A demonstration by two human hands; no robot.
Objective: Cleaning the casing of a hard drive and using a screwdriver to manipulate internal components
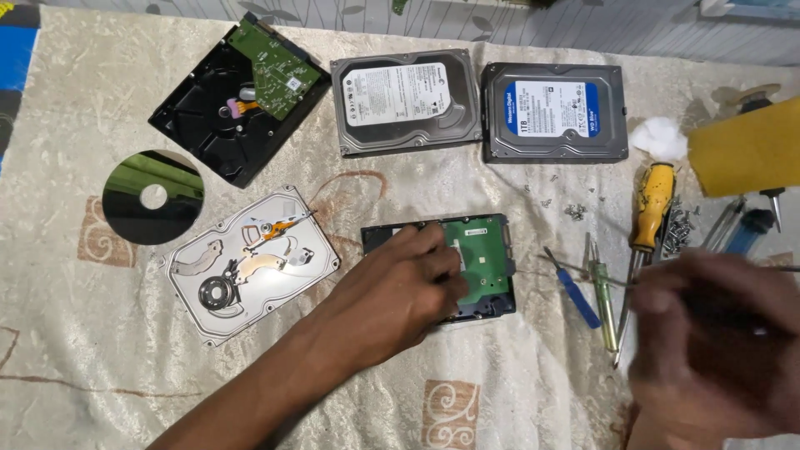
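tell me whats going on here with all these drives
A person works on hard drives on a cloth-covered table. The left hand rests on a drive lying circuit board up. The right hand, blurred, is over the screwdrivers and seems to grip a thin tool. An opened drive, a loose platter and three more drives lie around.

The hard drive (479, 267) under my left hand (400, 292) lies flat on the cloth with its underside up, a dark metal case with a green circuit board covering most of its right part. My palm hides its left half. In my right hand (717, 325), which is blurred, I hold a thin tool (583, 271) whose slim shaft points left, toward the drive, its tip well short of it.
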